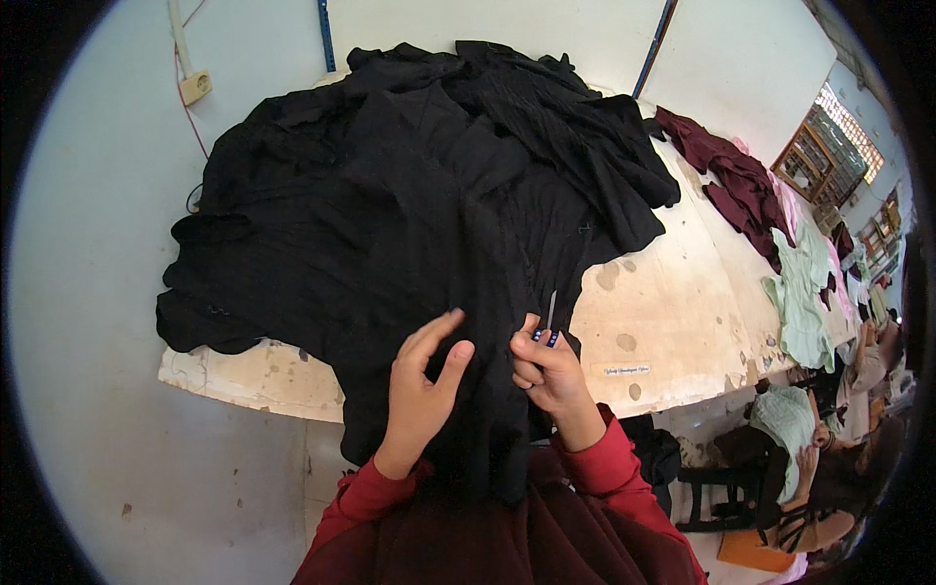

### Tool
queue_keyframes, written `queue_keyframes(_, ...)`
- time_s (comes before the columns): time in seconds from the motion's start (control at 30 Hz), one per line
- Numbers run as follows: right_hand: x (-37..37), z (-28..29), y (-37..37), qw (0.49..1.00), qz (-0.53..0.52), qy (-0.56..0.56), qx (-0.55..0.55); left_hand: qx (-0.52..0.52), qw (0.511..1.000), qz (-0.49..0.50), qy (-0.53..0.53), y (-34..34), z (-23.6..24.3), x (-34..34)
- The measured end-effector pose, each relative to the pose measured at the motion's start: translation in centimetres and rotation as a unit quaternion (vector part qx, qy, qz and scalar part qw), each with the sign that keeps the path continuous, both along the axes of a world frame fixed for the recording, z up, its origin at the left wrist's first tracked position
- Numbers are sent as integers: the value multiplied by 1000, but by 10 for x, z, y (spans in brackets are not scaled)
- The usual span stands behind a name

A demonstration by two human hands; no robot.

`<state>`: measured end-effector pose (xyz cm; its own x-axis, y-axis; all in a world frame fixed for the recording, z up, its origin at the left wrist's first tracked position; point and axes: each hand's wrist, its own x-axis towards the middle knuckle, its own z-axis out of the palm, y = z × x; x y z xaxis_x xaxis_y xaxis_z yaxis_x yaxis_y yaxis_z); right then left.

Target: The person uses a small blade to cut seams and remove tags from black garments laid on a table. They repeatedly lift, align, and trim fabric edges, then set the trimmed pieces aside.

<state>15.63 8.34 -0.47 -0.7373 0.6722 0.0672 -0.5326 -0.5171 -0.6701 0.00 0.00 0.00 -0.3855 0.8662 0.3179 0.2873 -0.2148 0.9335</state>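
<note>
A large heap of black cloth garments [390, 195] covers much of the table and hangs over its front edge toward me. My left hand [419, 390] lies over the hanging part of the black cloth, its thumb and fingers spread and nothing in them. To its right, my right hand [551, 370] is closed around a small blue-handled tool with a thin metal blade [553, 310]. White dots mark the handle, and the blade points away from me. The fingers hide the rest of the tool, so its exact kind does not show.
The worn, stained tabletop [673, 302] shows to the right of the heap. Maroon garments [731, 175] and a pale green garment [804, 292] lie at its right end. Another person [809, 458] sits at the lower right. A wall socket [196, 87] is at the upper left.
</note>
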Motion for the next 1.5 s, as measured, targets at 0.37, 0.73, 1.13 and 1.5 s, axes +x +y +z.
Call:
queue_keyframes(0.37,6,37,-20,865,-250,-256,353,44,969,-54,-236,-9,16,-3)
queue_keyframes(0.73,21,78,-20,532,-337,-280,725,51,981,-31,-186,-10,18,0)
queue_keyframes(1.13,23,100,-20,578,-288,-319,693,77,990,18,-118,-8,15,5)
queue_keyframes(1.5,4,39,-9,944,-169,-145,242,-3,948,-122,-295,-12,12,-8)
